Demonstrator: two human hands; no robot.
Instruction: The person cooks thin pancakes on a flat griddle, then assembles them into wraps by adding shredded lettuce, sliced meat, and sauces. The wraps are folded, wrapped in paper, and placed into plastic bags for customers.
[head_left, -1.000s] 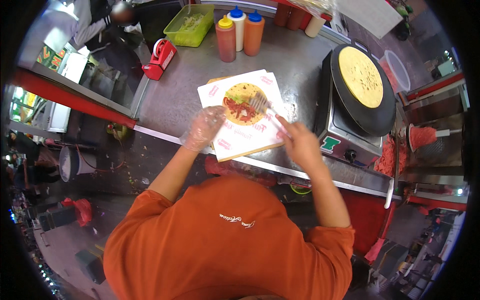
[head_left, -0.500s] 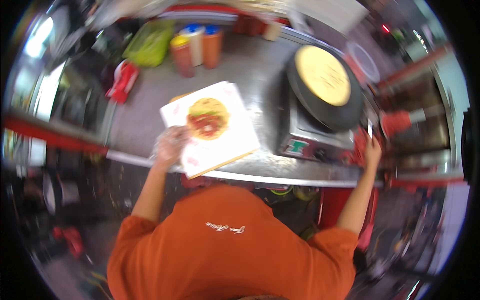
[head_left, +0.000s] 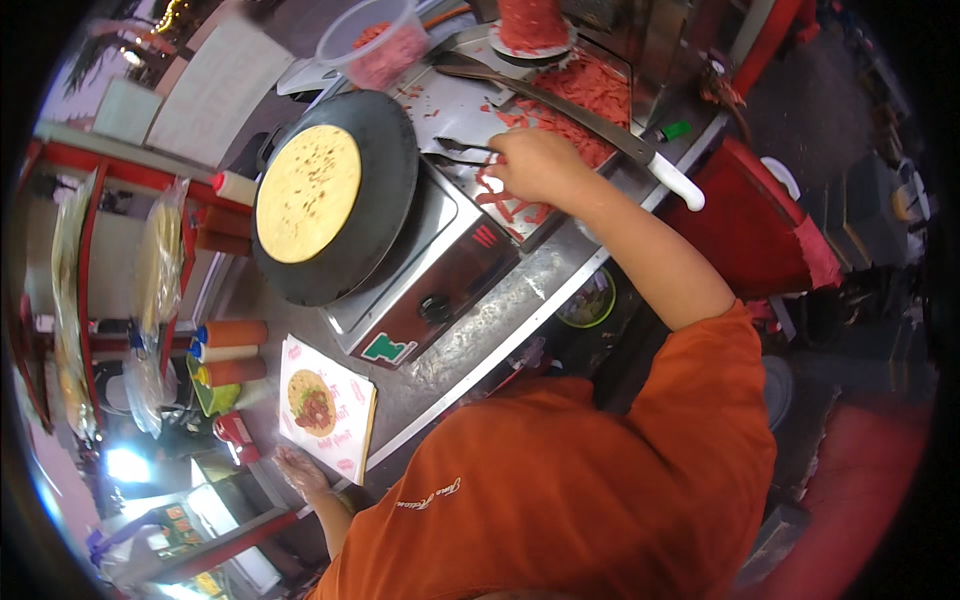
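My right hand (head_left: 540, 165) is closed on dark metal tongs (head_left: 462, 152), over a metal tray (head_left: 435, 110) of shaved reddish meat (head_left: 570, 100); some strips hang under the fingers. A long knife (head_left: 600, 125) with a white handle lies across the tray, beside that hand. My left hand (head_left: 300, 472), in a clear plastic glove, rests with fingers stretched out by a stack of printed white paper (head_left: 350, 410). On the paper lies a small round flatbread (head_left: 312, 403) topped with meat and something green. A larger pale flatbread (head_left: 308, 195) sits on the black round griddle (head_left: 395, 200).
The griddle stands on a metal gas stove (head_left: 410, 300). Beyond the paper are several sauce bottles (head_left: 232, 352), a green basket (head_left: 212, 390) and a red packet (head_left: 237, 438). A clear tub of meat (head_left: 380, 50) and a meat cone (head_left: 530, 25) stand at the back.
The view has swung right, showing the tray and knife. My right hand has moved over the meat. My left hand has drawn away from the topped flatbread to the paper's edge.
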